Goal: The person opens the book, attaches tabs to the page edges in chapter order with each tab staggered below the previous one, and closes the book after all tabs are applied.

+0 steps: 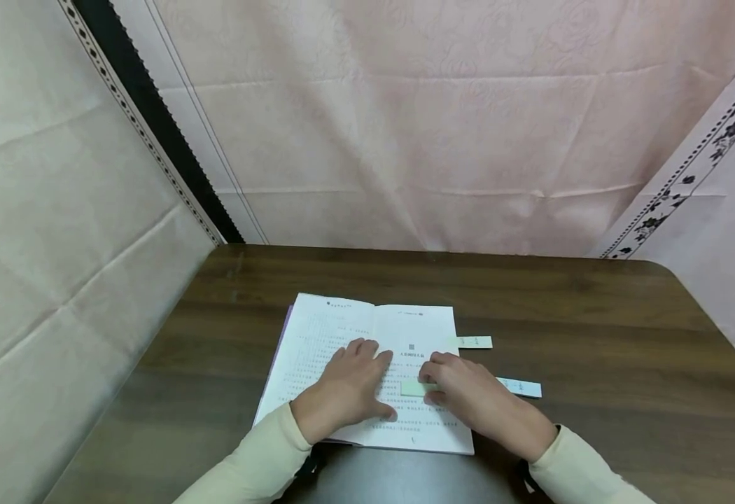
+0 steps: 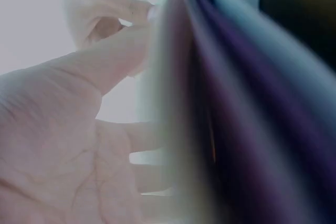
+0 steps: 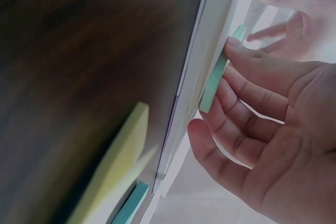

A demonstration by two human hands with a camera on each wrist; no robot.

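An open book [image 1: 418, 430] with printed pages lies on the wooden table. My left hand [image 1: 350, 392] rests on it with its fingers spread, across the left page and the middle fold. Over the right page, my right hand [image 1: 468, 392] pinches a green sticky-note strip [image 1: 409, 388]. In the right wrist view, the strip [image 3: 214, 80] shows between the thumb and fingertips, close to the page edge. The left wrist view shows the left palm [image 2: 47, 145] beside the blurred, purple-edged book side [image 2: 236, 129].
Right of the book, a small pale strip [image 1: 475, 342] and a light-blue strip [image 1: 521, 388] lie at its edge. The right wrist view shows a yellow strip [image 3: 118, 163] and a teal one [image 3: 131, 204] there. Behind the table [image 1: 594, 315] hangs a pale cloth [image 1: 437, 140].
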